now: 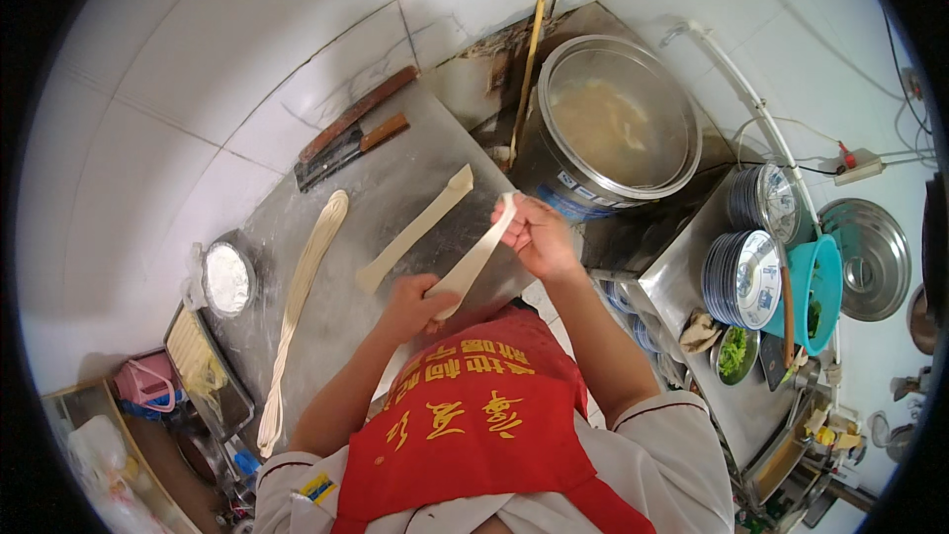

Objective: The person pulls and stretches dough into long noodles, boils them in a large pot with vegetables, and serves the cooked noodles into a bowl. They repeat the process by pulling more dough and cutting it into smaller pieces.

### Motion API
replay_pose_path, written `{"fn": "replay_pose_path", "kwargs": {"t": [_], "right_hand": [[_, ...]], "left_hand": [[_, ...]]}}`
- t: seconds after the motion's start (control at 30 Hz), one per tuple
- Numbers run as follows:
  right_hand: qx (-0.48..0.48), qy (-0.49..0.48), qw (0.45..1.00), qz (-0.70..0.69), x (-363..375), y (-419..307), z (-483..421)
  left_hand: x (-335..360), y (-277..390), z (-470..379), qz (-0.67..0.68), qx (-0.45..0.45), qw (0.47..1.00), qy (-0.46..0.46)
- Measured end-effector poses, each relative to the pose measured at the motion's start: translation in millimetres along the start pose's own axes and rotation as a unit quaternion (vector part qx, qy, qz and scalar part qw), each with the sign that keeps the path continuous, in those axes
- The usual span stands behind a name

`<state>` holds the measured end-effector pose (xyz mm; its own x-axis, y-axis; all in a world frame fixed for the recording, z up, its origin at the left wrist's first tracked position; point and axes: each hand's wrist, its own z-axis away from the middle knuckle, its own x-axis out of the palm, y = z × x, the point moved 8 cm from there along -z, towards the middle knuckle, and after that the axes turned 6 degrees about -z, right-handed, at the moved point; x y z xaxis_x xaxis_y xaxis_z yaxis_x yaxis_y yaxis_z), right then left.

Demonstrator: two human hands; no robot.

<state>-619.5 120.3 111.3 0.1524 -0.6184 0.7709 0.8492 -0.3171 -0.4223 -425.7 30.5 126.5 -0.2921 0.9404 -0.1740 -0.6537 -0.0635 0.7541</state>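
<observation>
My left hand (417, 302) pinches the near, wider end of a flat strip of dough (474, 265). The strip's narrower far end is held by the fingers of my right hand (540, 231), and it stretches between both hands above the near edge of the steel worktop (334, 326). Beyond it on the worktop lies a second flat dough strip (419, 226), with a thicker piece at its far end. A long bundle of pulled noodles (305, 311) lies further left on the steel.
A large steaming pot of cloudy liquid (608, 126) stands ahead right. A cleaver (348, 152) lies by the wall. At left are a bowl of flour (227, 279) and a tray of dough strips (196, 356). The right counter holds stacked plates (749, 278) and a turquoise basin (823, 297).
</observation>
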Motion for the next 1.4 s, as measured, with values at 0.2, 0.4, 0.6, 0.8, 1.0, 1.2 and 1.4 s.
{"fn": "replay_pose_path", "kwargs": {"t": [0.2, 0.4, 0.6, 0.8, 1.0, 1.2, 1.4], "right_hand": [[-0.101, -0.047, 0.993, -0.037, 16, -109, 4], [-0.301, 0.043, 0.953, 0.006, 3, -233, 19], [-0.317, 0.187, 0.903, 0.222, -135, -246, -31], [-0.123, 0.145, 0.838, 0.511, -160, -71, -106], [-0.259, -0.020, 0.641, 0.722, -42, -3, -158], [-0.282, -0.210, 0.482, 0.803, 28, 44, -169], [-0.291, -0.177, 0.545, 0.766, -3, 22, -173]], "left_hand": [[-22, -11, 1, -0.087, 0.032, 0.996, 0.015], [8, 107, -75, 0.110, 0.147, 0.983, -0.002], [-16, 72, -138, 0.215, 0.095, 0.967, 0.098], [-137, -186, -84, -0.245, -0.043, 0.870, 0.426], [-131, -205, -52, -0.268, -0.094, 0.842, 0.458], [-126, -234, -66, 0.002, -0.133, 0.881, 0.454], [-131, -243, -60, 0.080, -0.071, 0.875, 0.472]]}}
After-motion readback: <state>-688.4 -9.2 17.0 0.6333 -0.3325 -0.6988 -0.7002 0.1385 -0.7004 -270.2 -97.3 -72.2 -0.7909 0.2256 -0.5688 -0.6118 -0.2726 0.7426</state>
